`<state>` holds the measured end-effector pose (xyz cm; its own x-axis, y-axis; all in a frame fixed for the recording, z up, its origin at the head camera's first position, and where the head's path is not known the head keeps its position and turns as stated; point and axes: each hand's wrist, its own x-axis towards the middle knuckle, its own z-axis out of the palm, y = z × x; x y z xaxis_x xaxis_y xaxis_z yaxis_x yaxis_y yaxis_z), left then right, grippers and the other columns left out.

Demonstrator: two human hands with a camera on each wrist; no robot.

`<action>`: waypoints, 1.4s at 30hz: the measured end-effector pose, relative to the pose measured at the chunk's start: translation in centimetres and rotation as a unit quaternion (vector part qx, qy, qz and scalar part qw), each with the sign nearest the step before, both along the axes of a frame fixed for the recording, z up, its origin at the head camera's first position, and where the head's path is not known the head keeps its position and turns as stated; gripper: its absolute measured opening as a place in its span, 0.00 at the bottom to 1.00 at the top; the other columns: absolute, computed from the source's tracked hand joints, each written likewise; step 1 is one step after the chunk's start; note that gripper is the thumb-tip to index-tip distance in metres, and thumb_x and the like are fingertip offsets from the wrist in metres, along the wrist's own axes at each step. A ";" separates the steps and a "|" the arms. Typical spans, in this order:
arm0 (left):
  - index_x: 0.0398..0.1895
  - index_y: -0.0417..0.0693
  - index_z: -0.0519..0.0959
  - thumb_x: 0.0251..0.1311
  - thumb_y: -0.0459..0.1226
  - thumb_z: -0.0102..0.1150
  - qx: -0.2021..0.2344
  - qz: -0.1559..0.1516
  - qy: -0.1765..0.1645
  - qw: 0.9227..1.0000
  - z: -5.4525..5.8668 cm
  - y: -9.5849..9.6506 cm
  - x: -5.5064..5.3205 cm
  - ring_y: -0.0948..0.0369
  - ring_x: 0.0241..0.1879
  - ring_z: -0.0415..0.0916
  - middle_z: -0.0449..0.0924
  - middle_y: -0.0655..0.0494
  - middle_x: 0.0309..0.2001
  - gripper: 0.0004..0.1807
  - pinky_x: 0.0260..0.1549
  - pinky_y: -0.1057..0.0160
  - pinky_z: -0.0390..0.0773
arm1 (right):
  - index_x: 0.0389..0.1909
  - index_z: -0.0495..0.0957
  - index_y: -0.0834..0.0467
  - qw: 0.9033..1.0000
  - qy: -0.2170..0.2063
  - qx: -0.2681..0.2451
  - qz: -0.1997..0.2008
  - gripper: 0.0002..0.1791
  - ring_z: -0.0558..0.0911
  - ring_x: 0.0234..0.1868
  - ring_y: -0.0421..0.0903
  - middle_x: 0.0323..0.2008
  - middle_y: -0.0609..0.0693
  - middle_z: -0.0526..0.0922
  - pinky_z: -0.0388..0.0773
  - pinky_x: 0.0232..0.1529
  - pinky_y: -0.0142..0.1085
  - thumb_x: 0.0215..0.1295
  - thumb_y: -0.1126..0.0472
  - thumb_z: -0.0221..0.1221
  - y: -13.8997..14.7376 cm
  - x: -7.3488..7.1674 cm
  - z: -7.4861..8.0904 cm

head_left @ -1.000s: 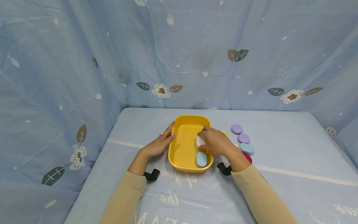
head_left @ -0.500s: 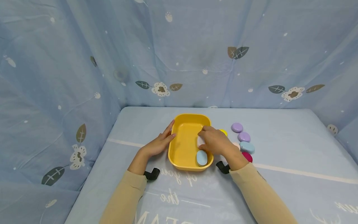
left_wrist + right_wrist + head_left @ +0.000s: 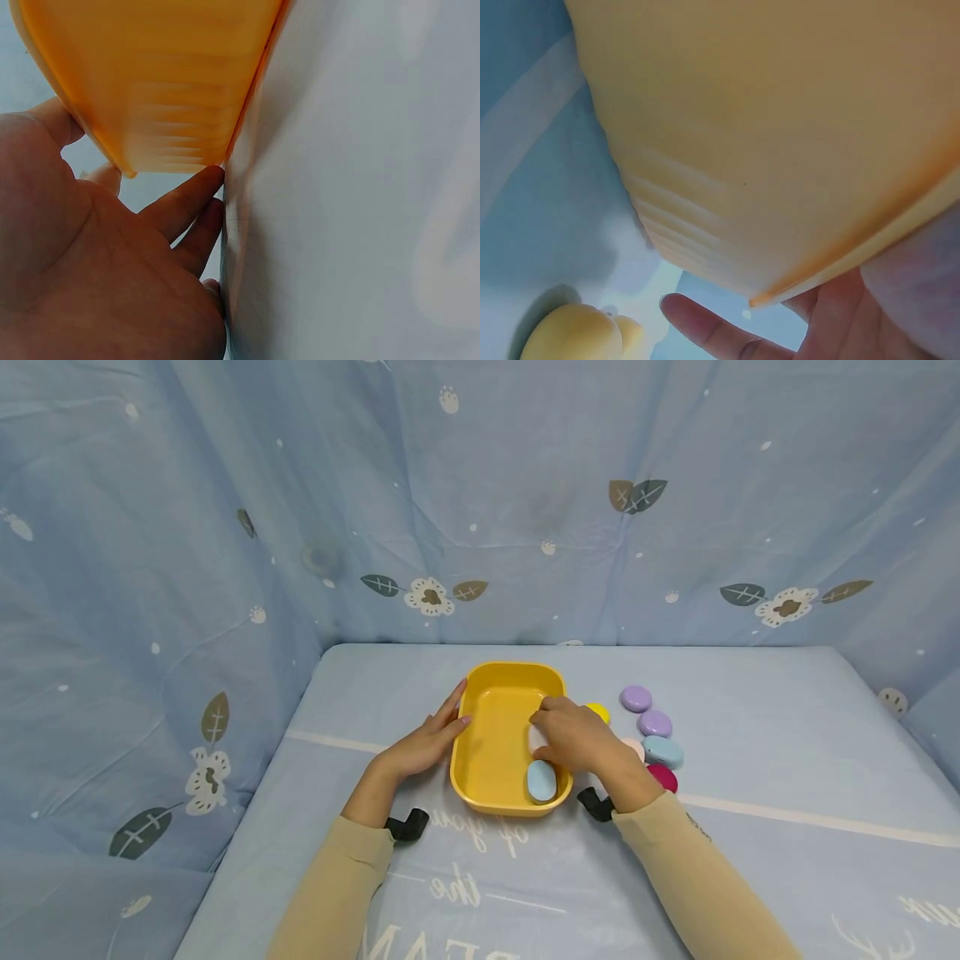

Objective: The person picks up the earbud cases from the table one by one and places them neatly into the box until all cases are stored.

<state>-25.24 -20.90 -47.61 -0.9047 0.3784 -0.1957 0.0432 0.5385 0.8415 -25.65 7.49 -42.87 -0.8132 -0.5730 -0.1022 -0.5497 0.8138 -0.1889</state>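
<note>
A yellow rectangular tub (image 3: 491, 807) stands on the cloth-covered surface between both hands. My left hand (image 3: 422, 743) rests against the tub's left side. Its fingers are extended and the thumb lies at the rim, as the left wrist view shows. Over the tub's right rim reaches my right hand (image 3: 579, 739), pinching a smooth white oval piece (image 3: 537, 739) inside, partly hidden by the fingers. Directly in front of it, a light blue oval piece (image 3: 542, 781) lies in the tub. In the right wrist view the white piece (image 3: 922, 285) shows beyond the rim, with one finger extended outside the wall.
Right of the tub lie a yellow piece (image 3: 597, 712), two purple round pieces (image 3: 636, 698), a light blue oval (image 3: 663, 752), a pale pink piece (image 3: 634, 747) and a red one (image 3: 663, 778). A patterned blue curtain (image 3: 525, 502) hangs behind.
The head view has tilted slightly. Both hands keep their places at the tub, and the white piece stays between the right fingers. More of the yellow and pale pink pieces shows.
</note>
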 end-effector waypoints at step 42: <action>0.79 0.94 0.34 0.74 0.68 0.38 -0.008 0.002 0.002 1.000 -0.2 0.2 0.0 0.48 0.85 0.31 0.48 0.55 0.84 0.37 0.78 0.36 0.23 | 0.70 0.76 0.57 0.992 0.015 -0.120 -0.022 0.31 0.78 0.63 0.54 0.64 0.55 0.78 0.77 0.66 0.50 0.69 0.50 0.68 2.5 1.5 2.2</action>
<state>-25.28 -20.75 -47.78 -0.9074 0.3709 -0.1977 0.0443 0.5522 0.8325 -24.20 10.02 -40.66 -0.8384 -0.5421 0.0571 -0.5231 0.7705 -0.3643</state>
